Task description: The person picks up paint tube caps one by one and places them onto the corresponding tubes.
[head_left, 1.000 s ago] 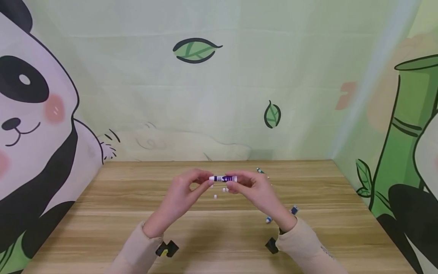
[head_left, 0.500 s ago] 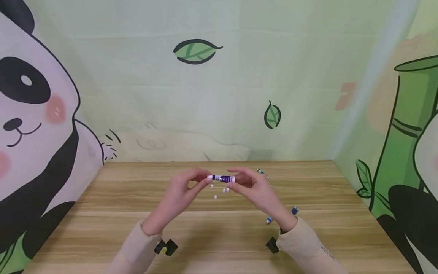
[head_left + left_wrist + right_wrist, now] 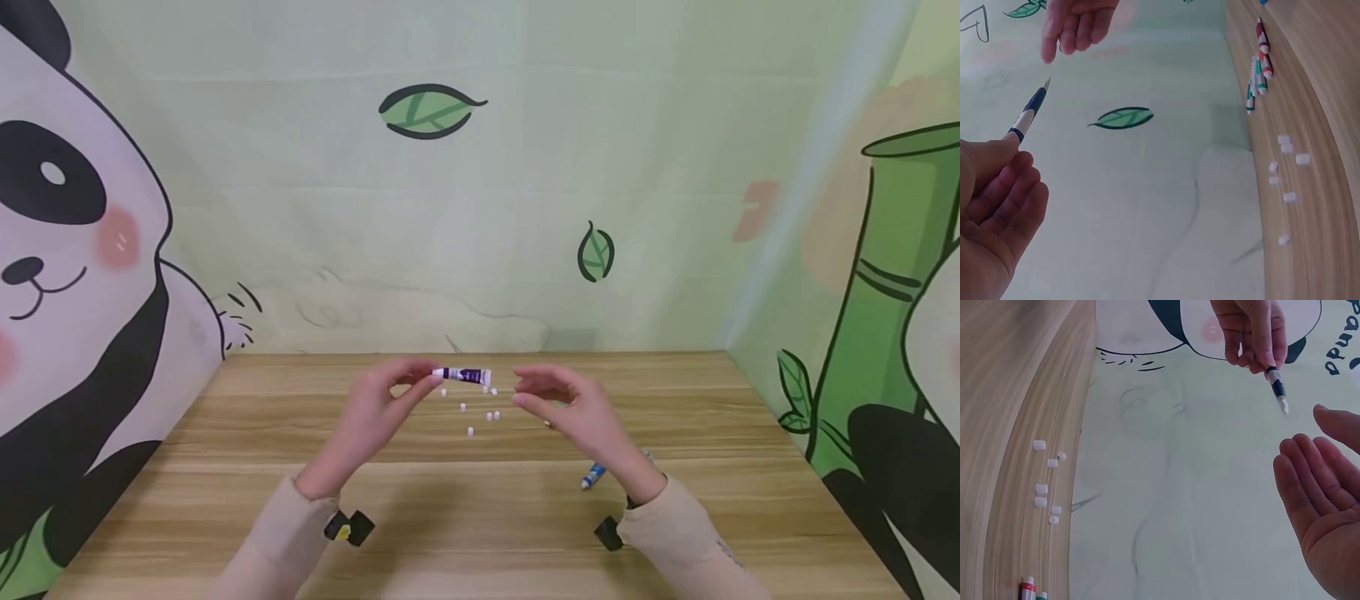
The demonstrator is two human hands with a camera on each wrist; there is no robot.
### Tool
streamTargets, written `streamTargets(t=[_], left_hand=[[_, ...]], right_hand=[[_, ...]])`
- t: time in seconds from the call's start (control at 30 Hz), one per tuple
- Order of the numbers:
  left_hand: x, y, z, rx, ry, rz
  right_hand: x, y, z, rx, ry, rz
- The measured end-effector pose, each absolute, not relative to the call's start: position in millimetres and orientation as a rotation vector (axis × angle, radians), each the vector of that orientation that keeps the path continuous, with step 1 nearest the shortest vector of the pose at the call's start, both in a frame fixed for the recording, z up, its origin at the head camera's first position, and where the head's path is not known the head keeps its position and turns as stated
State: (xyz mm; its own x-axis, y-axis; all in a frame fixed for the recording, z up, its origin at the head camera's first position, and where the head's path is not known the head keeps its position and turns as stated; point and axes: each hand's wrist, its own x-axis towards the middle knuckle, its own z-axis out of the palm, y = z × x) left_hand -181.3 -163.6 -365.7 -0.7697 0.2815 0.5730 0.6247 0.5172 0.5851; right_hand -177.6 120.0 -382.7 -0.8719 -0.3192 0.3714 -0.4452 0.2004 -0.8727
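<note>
Purple-and-white, the paint tube [image 3: 468,376] sits clamped at one end between thumb and fingers of the left hand [image 3: 375,402], its other end pointing toward the right hand [image 3: 567,400], thumb and fingers apart there! Below the fingers, white caps [image 3: 470,431] dot the wooden table [image 3: 495,533]; a blue tube [image 3: 593,476] lies behind the right fingertips.

On wooden table [image 3: 480,521]: tubes [image 3: 594,476], perhaps caps [image 3: 470,431].
</note>
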Motion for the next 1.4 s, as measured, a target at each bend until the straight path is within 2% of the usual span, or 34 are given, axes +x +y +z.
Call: streamTargets(t=[1.0,1.4], left_hand=[[-252.9,-240.8,-423.6,-0.520,-2.611,-1.034],[-286.3,-252.1,-442.6,-0.490,-2.702,-0.998]], right_hand=[[-178.6,149.7,-388.5,0.631,-2.378,1.744],[-180.4,155.9,-393.2,0.624,-2.413,1.719]])
